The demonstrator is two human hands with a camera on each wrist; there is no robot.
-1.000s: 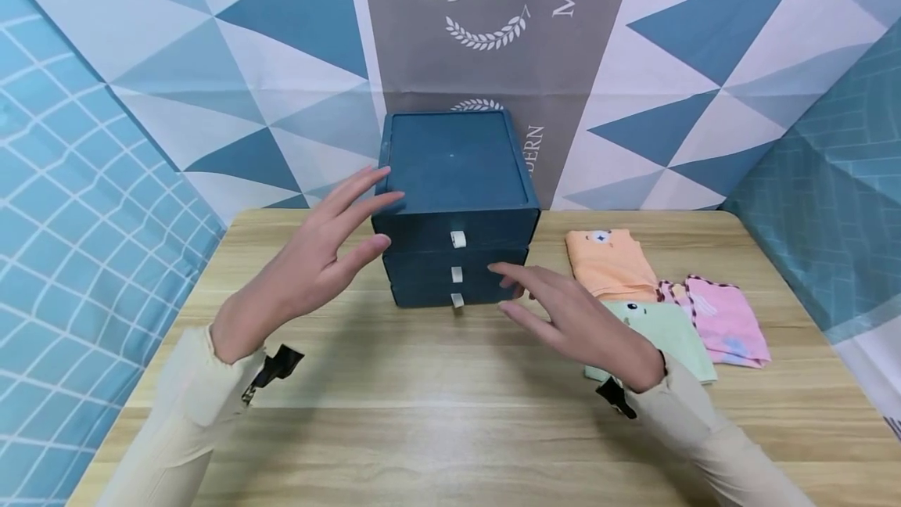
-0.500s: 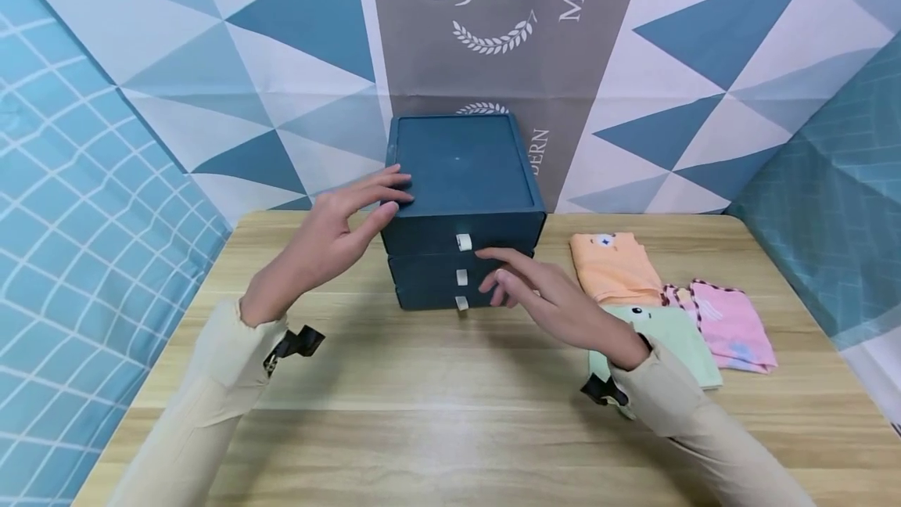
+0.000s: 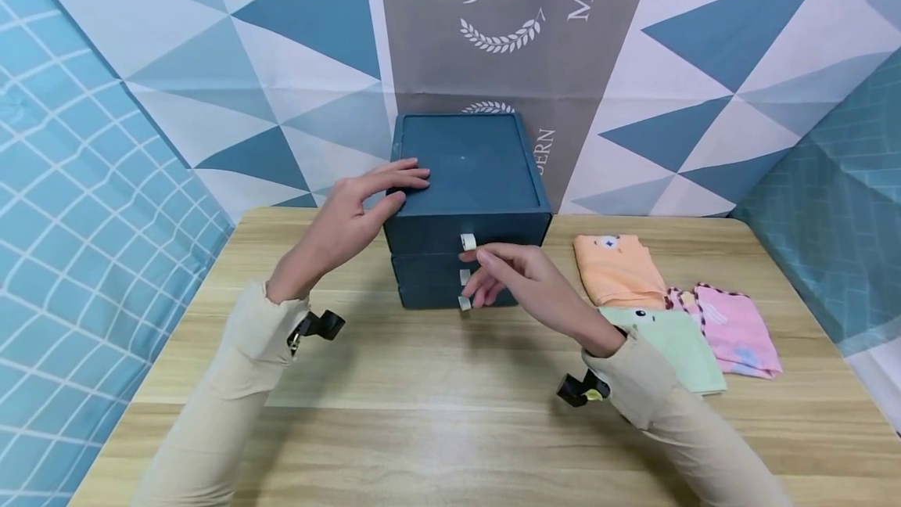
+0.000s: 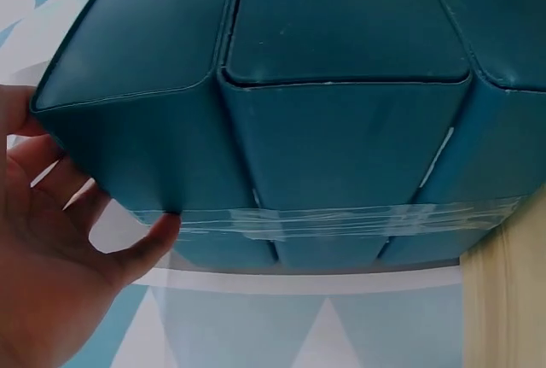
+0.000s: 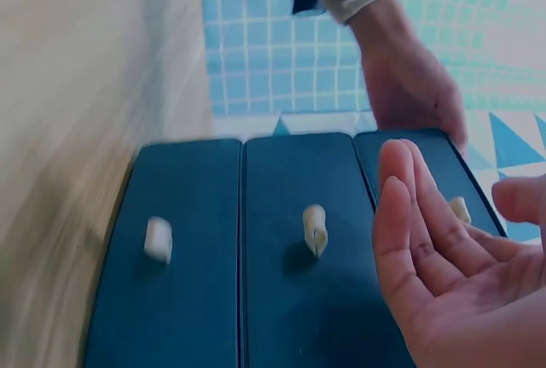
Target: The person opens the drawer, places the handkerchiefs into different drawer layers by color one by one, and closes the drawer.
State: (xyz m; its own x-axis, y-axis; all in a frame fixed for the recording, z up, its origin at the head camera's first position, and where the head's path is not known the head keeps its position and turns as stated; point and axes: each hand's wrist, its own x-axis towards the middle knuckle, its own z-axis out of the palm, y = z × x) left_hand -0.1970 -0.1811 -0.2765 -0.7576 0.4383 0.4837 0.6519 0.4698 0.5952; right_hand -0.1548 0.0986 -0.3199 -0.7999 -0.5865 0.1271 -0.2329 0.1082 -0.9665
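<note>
A dark blue drawer unit (image 3: 464, 170) with three stacked drawers stands against the back wall. Each drawer front carries a small pale pull tab, the top tab (image 3: 468, 241) and middle tab (image 5: 315, 230) among them. My left hand (image 3: 341, 217) rests on the unit's top left edge, fingers laid across the top. In the left wrist view its thumb (image 4: 149, 248) touches the side, where clear tape (image 4: 333, 221) runs across the drawers. Just in front of the top tab is my right hand (image 3: 531, 288), its thumb and index finger apart in the right wrist view.
Right of the unit lie folded cloths: an orange one (image 3: 619, 272), a green one (image 3: 676, 346) and a pink one (image 3: 739, 331). The wooden table (image 3: 436, 421) meets patterned wall coverings at the back and sides. A small black device (image 3: 580, 390) sits at my right cuff.
My left hand has come down from beside the unit onto its top left edge. The right hand has moved left and slightly up, to the top tab. The drawers look unchanged.
</note>
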